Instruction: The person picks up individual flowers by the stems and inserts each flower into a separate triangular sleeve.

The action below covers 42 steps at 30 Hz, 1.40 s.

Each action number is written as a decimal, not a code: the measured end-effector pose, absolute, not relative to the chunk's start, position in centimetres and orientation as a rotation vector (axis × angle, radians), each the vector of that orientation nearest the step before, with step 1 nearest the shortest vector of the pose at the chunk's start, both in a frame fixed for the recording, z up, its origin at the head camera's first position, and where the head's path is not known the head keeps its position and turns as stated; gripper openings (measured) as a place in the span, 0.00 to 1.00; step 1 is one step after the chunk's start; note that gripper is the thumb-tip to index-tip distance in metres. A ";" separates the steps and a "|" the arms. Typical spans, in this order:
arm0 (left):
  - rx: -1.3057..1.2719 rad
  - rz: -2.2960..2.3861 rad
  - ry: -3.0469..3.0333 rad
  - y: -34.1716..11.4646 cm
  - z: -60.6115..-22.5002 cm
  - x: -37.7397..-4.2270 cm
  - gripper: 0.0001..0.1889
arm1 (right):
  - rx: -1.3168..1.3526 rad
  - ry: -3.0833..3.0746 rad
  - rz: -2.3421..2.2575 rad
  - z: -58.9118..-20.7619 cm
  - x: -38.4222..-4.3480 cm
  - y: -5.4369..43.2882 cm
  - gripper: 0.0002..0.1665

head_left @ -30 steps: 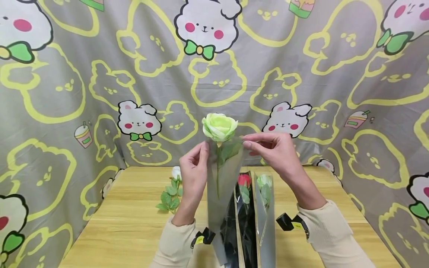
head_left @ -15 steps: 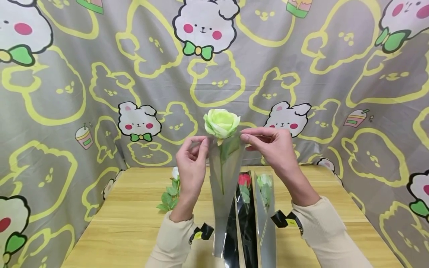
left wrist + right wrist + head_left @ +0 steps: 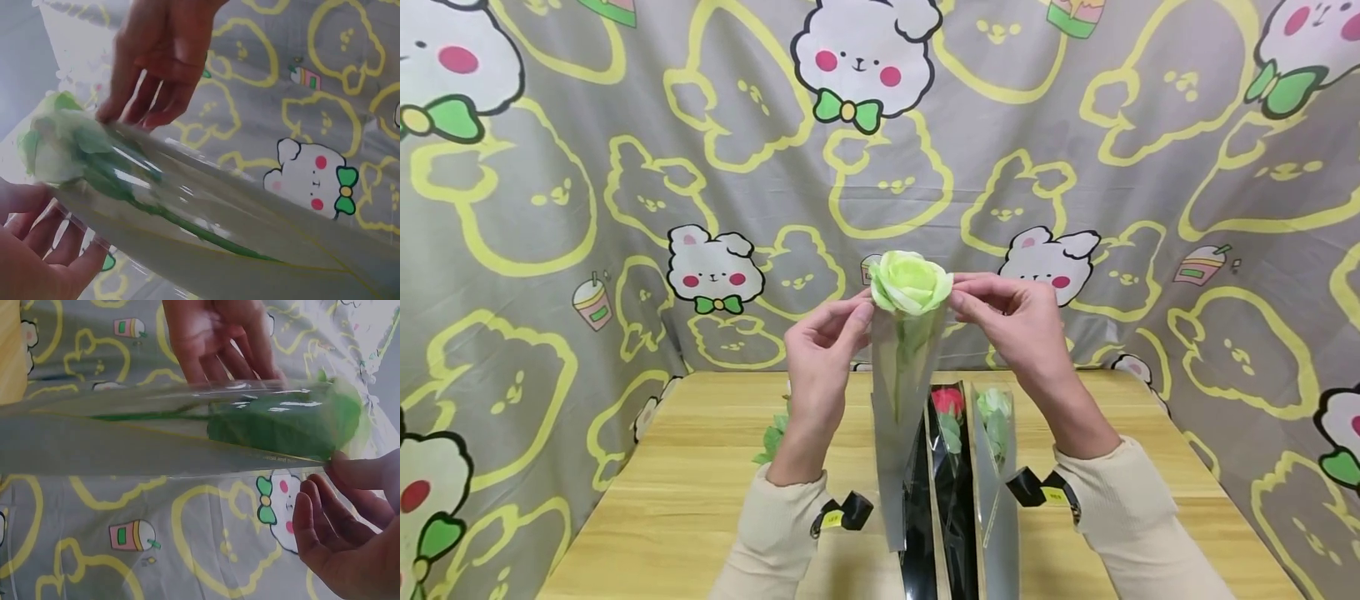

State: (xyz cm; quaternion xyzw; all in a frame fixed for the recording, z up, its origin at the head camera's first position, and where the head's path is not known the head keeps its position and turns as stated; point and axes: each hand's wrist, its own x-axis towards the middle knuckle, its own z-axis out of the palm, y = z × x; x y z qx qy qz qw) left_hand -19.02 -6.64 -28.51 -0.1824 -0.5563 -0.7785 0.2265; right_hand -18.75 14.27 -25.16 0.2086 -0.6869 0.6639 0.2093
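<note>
A pale green artificial rose stands in a flower sleeve, clear in front and grey behind, held upright above the table. My left hand pinches the sleeve's left top edge between thumb and fingers. On the opposite edge my right hand pinches it the same way, close beside the bloom. The bloom sits at the sleeve's mouth. Through the clear film, the left wrist view shows the green stem, and the right wrist view shows a leaf inside.
Below on the wooden table lie a red rose in a black sleeve and another green rose in a grey sleeve. Leaves of a loose flower show behind my left wrist. A patterned curtain surrounds the table.
The rose has sunk deeper into the sleeve, its bloom now at the mouth. Both hands have risen slightly, and my left hand has shifted left, covering the loose white flower.
</note>
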 end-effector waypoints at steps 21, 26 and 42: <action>-0.557 -2.131 -1.472 -6.8 -27.9 -18.8 0.08 | 0.589 -1.902 1.716 -24.8 -18.1 14.0 0.08; -0.569 -2.113 -1.498 -7.0 -27.5 -18.6 0.08 | 0.572 -1.880 1.726 -24.8 -18.1 14.1 0.08; -0.601 -2.062 -1.542 -7.2 -26.2 -18.1 0.09 | 0.626 -1.839 1.717 -23.7 -17.6 13.6 0.08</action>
